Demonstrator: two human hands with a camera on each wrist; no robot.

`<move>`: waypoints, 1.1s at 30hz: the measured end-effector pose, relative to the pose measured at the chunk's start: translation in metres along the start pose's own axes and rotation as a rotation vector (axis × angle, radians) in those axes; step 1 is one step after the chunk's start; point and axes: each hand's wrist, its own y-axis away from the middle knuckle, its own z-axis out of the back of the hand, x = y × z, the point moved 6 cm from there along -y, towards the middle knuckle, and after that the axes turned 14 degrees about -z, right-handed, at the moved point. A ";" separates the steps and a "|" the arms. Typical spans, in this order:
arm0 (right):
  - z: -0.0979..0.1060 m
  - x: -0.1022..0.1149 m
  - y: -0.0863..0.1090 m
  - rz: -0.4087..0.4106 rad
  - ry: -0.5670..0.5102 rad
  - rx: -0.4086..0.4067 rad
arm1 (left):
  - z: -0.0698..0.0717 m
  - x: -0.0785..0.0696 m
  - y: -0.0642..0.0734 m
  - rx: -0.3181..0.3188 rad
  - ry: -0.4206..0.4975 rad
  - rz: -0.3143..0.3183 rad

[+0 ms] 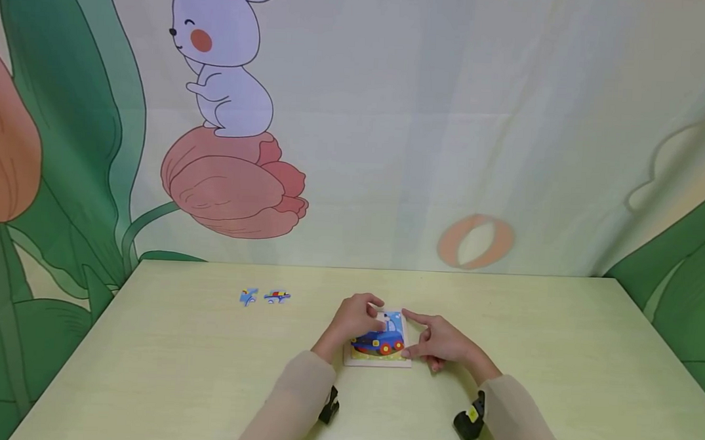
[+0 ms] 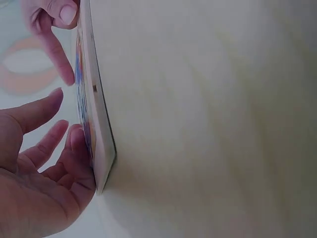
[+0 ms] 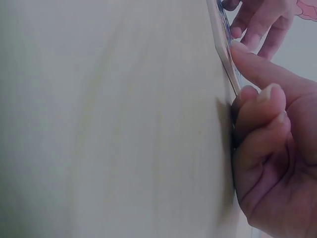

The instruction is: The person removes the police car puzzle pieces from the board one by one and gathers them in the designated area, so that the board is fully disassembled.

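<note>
A square jigsaw puzzle (image 1: 376,362) in a pale wooden frame lies flat on the table, showing a blue vehicle with red wheels. My left hand (image 1: 355,320) reaches over its left side in the head view. In the left wrist view that hand's thumb and fingers (image 2: 54,168) are spread apart, some touching the board's edge, with no loose piece visible between them. On the other side, my right hand (image 1: 445,340) rests its outstretched index finger at the upper right corner and its thumb on the lower right edge. The remaining right fingers (image 3: 260,119) are curled beside the frame.
Two loose puzzle pieces, a light blue one (image 1: 248,297) and a multicoloured one (image 1: 277,297), lie at the back left of the table (image 1: 192,370). Behind the table hangs a printed curtain (image 1: 379,149) with a rabbit and flowers.
</note>
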 end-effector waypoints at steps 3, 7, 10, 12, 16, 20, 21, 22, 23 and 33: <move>0.000 0.000 -0.001 0.002 0.005 -0.008 | -0.002 -0.002 -0.002 -0.011 -0.041 0.033; -0.001 -0.001 -0.002 0.005 0.016 -0.022 | -0.004 -0.003 -0.003 -0.007 -0.109 0.085; -0.001 -0.001 -0.003 0.010 0.018 -0.023 | -0.005 -0.001 -0.004 -0.002 -0.156 0.118; -0.002 0.000 -0.003 0.012 0.014 -0.018 | -0.006 0.000 -0.004 0.000 -0.177 0.137; -0.002 0.000 -0.002 0.011 0.006 -0.016 | -0.008 0.000 -0.005 0.002 -0.199 0.152; -0.001 0.002 -0.001 0.012 0.007 -0.016 | -0.006 -0.003 -0.005 -0.001 -0.232 0.161; -0.001 0.002 -0.001 0.013 0.008 -0.015 | -0.006 -0.003 -0.005 -0.002 -0.240 0.168; -0.001 0.002 -0.001 0.014 0.007 -0.014 | -0.006 -0.004 -0.005 -0.007 -0.243 0.176; -0.001 0.002 -0.001 0.014 0.005 -0.013 | -0.006 -0.005 -0.004 -0.012 -0.241 0.186; -0.001 0.002 -0.001 0.033 0.000 -0.003 | -0.008 -0.012 0.001 -0.092 -0.181 0.268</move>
